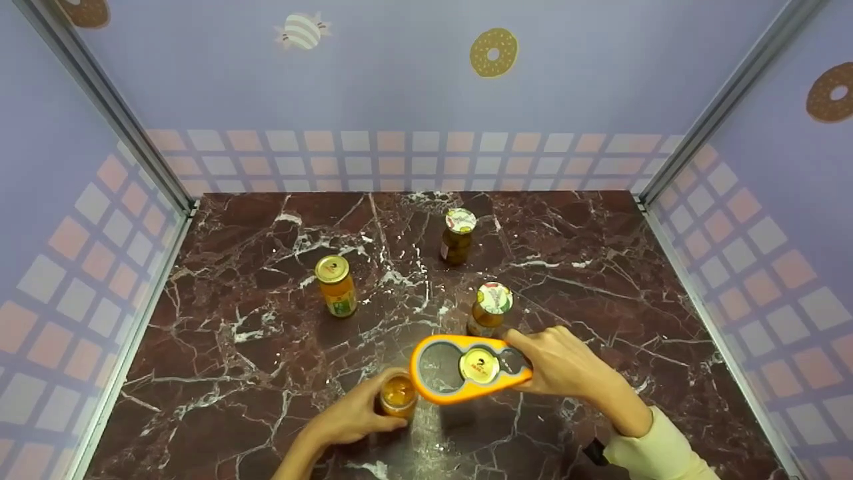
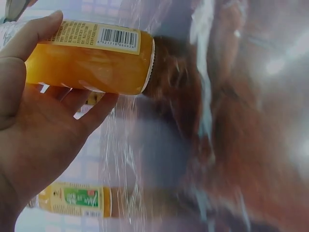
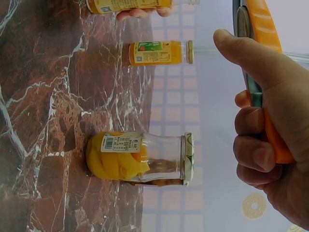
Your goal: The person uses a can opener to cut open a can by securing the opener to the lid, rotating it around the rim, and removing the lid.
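Observation:
My left hand [image 1: 350, 410] grips a glass jar of orange fruit [image 1: 398, 395] low over the marbled table, fingers and thumb around its side. The jar's top shows no lid in the head view, and its label with a barcode appears in the left wrist view [image 2: 118, 38]. My right hand [image 1: 566, 363] holds an orange and grey jar opener [image 1: 460, 395] by its narrow end, just right of that jar. A gold lid [image 1: 480, 366] sits within the opener's middle ring. Behind the opener stands a jar of yellow fruit pieces [image 1: 490, 313] with a patterned lid.
A lidded jar of orange fruit [image 1: 338, 290] stands to the left on the dark marbled table [image 1: 233, 360]. Farther back is a darker jar [image 1: 458, 240] with a patterned lid. Lilac walls [image 1: 400, 80] enclose the table's back and both sides.

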A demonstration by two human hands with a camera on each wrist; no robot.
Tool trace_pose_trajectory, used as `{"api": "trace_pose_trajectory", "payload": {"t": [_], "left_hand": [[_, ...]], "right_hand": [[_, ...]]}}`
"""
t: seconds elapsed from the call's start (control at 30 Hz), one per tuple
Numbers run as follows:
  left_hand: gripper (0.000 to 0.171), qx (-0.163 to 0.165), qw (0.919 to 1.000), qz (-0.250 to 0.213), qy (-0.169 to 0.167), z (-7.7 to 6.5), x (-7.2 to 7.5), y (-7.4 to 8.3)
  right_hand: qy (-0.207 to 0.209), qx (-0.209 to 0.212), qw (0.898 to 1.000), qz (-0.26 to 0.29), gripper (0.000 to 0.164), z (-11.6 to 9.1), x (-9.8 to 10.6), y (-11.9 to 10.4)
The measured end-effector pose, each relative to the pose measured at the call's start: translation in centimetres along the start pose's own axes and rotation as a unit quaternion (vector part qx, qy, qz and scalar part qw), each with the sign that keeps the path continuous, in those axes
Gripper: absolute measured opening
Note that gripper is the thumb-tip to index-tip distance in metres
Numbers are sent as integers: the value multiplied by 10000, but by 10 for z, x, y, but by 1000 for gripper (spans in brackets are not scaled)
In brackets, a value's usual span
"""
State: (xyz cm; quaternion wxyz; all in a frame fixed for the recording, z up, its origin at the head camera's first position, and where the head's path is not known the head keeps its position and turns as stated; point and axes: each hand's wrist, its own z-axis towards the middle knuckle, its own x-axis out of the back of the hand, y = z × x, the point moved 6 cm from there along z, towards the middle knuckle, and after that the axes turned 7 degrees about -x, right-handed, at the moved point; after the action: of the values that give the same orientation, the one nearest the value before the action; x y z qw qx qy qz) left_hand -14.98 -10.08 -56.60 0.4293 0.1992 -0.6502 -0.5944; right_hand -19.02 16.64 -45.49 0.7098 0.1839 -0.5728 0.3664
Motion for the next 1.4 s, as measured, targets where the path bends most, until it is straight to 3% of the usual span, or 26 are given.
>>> {"api": "trace_pose_trajectory", "payload": {"t": [0.27,0.43,0.67,0.87,1.03,1.23,1.4], "left_hand": [[65,197,9979,-322,520,-24,24,-7],[68,317,9947,65,975,-38,43,-10],[67,620,9808,200,1837,-53,72,-15],[72,1006,9626,461,2474,-63,100,-23],[73,1216,9567,678,2555,-66,126,-32],[72,1035,9493,1142,2741,-66,162,-41],[71,762,9462,1258,2883,-57,188,-48]], "right_hand": [[60,-116,9999,-52,52,-1,-1,2],[88,-134,9999,-47,51,0,-1,3],[123,-102,9999,-14,52,1,-2,3],[167,-105,9998,-66,52,1,-2,3],[131,-110,9998,-60,52,-1,-1,2],[151,-81,9998,-43,51,-4,-2,0],[159,-93,9998,-43,51,-6,-3,0]]}}
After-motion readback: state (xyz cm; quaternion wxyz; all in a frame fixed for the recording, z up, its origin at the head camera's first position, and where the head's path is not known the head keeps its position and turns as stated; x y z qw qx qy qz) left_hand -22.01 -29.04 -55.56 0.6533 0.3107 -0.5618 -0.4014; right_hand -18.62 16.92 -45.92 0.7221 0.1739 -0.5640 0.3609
